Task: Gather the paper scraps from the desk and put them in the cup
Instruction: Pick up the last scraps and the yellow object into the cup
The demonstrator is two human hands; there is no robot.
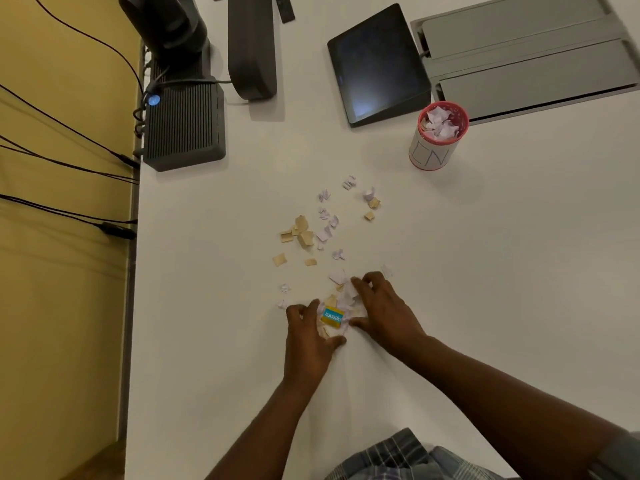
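Left hand and right hand, fingers curled, cup scrap pile between them; upright cup lettered "LN".

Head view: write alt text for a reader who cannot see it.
Two hands, left hand and right hand, cup a small pile of paper scraps on a white desk. More scattered scraps lie beyond, and a red-rimmed cup already holds paper.

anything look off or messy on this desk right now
Yes: torn paper scraps, white and tan, lie strewn across the middle of the desk, outside the cup, which already holds some. Both hands, left hand and right hand, cup a small pile.
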